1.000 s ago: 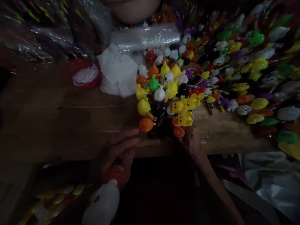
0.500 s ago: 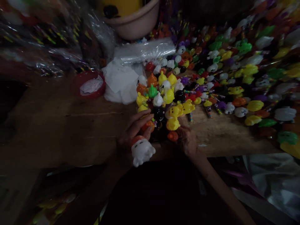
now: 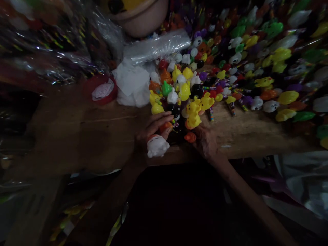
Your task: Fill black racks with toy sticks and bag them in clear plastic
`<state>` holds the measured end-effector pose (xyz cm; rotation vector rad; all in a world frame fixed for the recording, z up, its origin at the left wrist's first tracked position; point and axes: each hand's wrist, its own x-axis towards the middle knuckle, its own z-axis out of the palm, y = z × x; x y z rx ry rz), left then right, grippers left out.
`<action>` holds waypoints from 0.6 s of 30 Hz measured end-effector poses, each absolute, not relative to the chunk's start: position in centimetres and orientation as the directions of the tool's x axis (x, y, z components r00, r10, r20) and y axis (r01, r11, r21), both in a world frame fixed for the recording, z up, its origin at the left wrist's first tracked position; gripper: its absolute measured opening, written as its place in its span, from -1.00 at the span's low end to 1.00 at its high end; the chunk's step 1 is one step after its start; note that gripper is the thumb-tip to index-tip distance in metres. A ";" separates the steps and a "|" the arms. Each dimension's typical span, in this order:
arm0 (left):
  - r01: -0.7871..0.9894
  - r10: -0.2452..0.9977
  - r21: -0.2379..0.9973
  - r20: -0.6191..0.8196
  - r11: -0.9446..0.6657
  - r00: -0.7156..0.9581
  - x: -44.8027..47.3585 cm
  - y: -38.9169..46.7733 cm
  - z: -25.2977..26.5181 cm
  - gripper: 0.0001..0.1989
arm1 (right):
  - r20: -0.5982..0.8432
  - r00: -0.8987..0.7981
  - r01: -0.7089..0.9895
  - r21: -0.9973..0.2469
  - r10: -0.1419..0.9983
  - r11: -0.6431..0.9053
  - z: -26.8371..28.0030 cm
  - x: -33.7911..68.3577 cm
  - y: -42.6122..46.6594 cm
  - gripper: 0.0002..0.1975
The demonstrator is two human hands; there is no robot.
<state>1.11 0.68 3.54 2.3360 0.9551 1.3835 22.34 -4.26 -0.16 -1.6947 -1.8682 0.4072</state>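
Note:
My left hand (image 3: 156, 128) is closed around plastic figure-topped sticks. A white figure toy (image 3: 158, 147) with a red top sticks out below its thumb, and an orange toy (image 3: 165, 127) shows between the fingers. My right hand (image 3: 206, 141) is curled at the table's front edge, an orange ridged toy (image 3: 190, 137) protruding from its fingertips. Yellow chick toys (image 3: 193, 112) crowd just above that hand. Between both hands stands a tight cluster with a white toy (image 3: 172, 96), a green toy (image 3: 166, 89) and a dark toy (image 3: 175, 110). The palms and most stick ends are hidden.
Loose figure toys (image 3: 271, 106) with patterned sticks cover the table's right side. Behind the cluster lie white sheets (image 3: 133, 80) and a clear plastic roll (image 3: 157, 46). A red dish (image 3: 102, 99) holds paper slips; a pink basin (image 3: 145, 18) stands farther back. Bagged toys (image 3: 64, 44) fill the left.
The view has shifted slightly. The white toy at my left hand has tipped, showing less of its face. The lower yellow toys by my right hand have tilted. Both hands keep their hold.

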 end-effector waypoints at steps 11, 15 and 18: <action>0.293 0.770 0.715 0.551 -0.635 0.322 1.6 -0.5 4.6 -0.53 | 0.180 -0.015 0.879 -0.466 0.984 0.098 0.0 21.6 -4.0 -0.80; 0.307 0.763 0.699 0.576 -0.645 0.293 1.9 -0.7 4.6 -0.51 | 0.114 0.019 0.921 -0.388 0.993 0.026 1.2 21.3 -4.1 -0.81; 0.355 0.773 0.687 0.555 -0.634 0.307 1.8 -0.7 5.2 -0.54 | 0.108 0.005 0.908 -0.416 0.994 0.041 1.9 21.0 -4.1 -0.80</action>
